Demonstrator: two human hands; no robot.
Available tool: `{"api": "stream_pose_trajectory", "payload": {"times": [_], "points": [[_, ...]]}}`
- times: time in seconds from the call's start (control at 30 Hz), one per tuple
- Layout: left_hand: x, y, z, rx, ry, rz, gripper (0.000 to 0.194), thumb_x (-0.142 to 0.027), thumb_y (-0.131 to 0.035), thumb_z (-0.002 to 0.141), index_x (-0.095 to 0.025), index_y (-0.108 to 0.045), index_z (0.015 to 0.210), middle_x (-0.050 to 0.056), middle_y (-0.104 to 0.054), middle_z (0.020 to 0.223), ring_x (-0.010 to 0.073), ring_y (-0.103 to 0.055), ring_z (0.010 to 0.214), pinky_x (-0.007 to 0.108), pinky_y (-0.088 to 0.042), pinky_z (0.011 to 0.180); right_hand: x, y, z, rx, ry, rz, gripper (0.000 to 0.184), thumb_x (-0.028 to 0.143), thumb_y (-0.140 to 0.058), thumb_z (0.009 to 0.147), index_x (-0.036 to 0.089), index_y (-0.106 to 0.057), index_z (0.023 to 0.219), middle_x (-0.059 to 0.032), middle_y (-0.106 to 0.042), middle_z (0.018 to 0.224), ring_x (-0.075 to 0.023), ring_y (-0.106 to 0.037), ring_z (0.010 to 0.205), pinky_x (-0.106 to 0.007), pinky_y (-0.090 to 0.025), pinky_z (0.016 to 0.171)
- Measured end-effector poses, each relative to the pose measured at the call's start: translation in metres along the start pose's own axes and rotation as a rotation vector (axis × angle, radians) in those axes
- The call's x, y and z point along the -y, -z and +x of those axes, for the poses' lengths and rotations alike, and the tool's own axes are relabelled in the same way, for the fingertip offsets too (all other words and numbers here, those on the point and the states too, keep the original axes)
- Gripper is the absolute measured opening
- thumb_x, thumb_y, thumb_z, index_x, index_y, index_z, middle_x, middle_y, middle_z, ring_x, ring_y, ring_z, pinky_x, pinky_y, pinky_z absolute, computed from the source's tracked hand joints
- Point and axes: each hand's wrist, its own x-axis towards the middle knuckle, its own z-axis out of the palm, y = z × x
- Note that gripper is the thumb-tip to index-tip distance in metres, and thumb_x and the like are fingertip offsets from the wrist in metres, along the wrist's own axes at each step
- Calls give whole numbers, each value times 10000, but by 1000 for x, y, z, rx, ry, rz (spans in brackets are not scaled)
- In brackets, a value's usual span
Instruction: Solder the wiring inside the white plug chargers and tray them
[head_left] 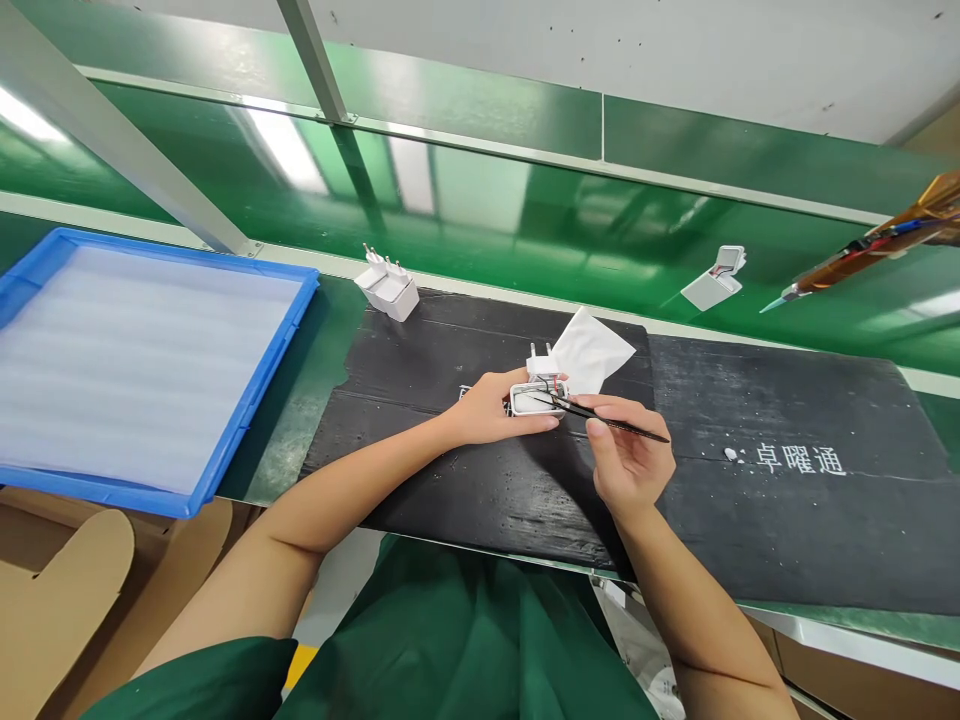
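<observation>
My left hand (491, 408) grips a small white charger housing (534, 396) with two plug pins, open side towards me, over the black mat (480, 470). Red wires show inside the housing. My right hand (628, 452) pinches black tweezers (611, 420), whose tips reach into the housing's open side. A white tissue (592, 350) lies just behind the housing.
A blue tray (247, 400) lined with white foam sits at the left. Two white plug housings (388, 287) stand at the mat's far left corner. Another open housing (716, 278) lies on the green belt (525, 220). A brown dispenser nozzle (862, 255) hangs at the right. Cardboard lies lower left.
</observation>
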Motion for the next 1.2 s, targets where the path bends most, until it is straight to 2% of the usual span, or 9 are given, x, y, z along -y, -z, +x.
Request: {"api": "stream_pose_trajectory", "payload": {"times": [0.13, 0.27, 0.4, 0.53, 0.63, 0.87, 1.03, 1.2], "points": [[-2, -2, -1, -2, -12, 48, 532, -365, -723, 748, -138, -612, 1216, 79, -713, 1123, 225, -674, 1017, 292, -498, 930, 1, 1, 1, 4, -39, 5, 272, 50, -601, 846, 231, -637, 1046, -40, -717, 971, -194, -707, 914, -395, -593, 826], [-2, 4, 3, -77, 90, 116, 496, -370, -697, 751, -136, -628, 1182, 74, -719, 1080, 227, -675, 962, 304, -509, 878, -2, 3, 5, -88, -52, 59, 225, 95, -602, 860, 236, -639, 1031, -31, -698, 948, -195, -696, 894, -390, -588, 792], [6, 27, 13, -140, 199, 190, 479, -256, -660, 717, -146, -629, 1182, 55, -721, 1070, 218, -670, 971, 318, -494, 906, -9, 5, 10, -207, -78, 69, 179, 115, -623, 856, 234, -660, 984, -18, -677, 912, -175, -684, 872, -355, -574, 794], [14, 53, 18, -114, 279, 264, 498, -365, -710, 690, -155, -654, 1138, 62, -719, 1072, 236, -661, 989, 351, -481, 930, -14, 5, 11, -203, -106, 50, 195, 117, -630, 855, 246, -672, 995, -14, -678, 916, -158, -671, 861, -322, -588, 752], [20, 61, 20, -145, 262, 234, 471, -469, -660, 743, -165, -672, 1102, 72, -710, 1097, 239, -652, 1011, 368, -471, 942, -15, 4, 9, -173, -124, 55, 206, 120, -623, 864, 252, -669, 1014, -17, -677, 928, -157, -670, 867, -305, -595, 713], [34, 54, 26, -220, 141, 96, 446, -365, -648, 756, -148, -621, 1145, 111, -679, 1181, 219, -641, 1040, 367, -474, 948, -16, 5, 6, -119, -158, -64, 168, 147, -634, 867, 249, -669, 995, -20, -693, 921, -154, -674, 890, -316, -559, 821], [33, 54, 26, -205, 164, 62, 569, -350, -654, 764, -139, -506, 1271, 132, -691, 1133, 205, -654, 996, 344, -514, 866, -20, 2, 4, -77, -218, -76, 173, 167, -618, 883, 257, -660, 1024, -23, -707, 967, -163, -699, 904, -320, -590, 815], [25, 53, 23, -85, 207, 68, 953, -321, -760, 667, -153, -268, 1465, 140, -667, 1183, 197, -655, 981, 346, -500, 899, -23, 1, 0, -8, -153, -231, 206, 139, -619, 877, 262, -674, 1033, -25, -744, 995, -185, -719, 929, -357, -587, 878]]}}
